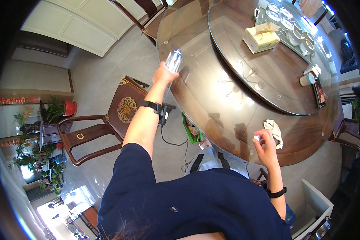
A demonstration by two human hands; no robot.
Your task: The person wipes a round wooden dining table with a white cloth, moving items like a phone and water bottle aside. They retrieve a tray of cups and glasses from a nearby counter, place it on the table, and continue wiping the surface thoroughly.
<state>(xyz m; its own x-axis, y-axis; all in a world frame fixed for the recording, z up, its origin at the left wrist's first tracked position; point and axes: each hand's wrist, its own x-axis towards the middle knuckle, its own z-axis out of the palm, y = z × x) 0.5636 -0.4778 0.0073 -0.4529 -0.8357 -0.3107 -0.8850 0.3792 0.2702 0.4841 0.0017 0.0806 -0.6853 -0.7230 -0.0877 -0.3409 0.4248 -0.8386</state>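
Note:
My left hand (164, 75), arm stretched out to the left, is closed around a clear bottle (173, 61) above the left edge of the round wooden table (200, 94). Light glints off the bottle, so its contents cannot be made out. Close to the table's near edge, my right hand (267, 147) pinches a small white piece (257, 138) between thumb and fingers; its kind is unclear. Just beyond those fingers a crumpled off-white cloth (275, 134) lies on the tabletop.
A glass turntable (244, 76) carries a yellow tissue box (261, 40), a tray of glasses and cups (294, 38) and a pale cup (307, 79). Left stands a carved wooden chair (122, 106). Beneath the table edge is a green box (191, 130); a black cable (174, 143) hangs nearby.

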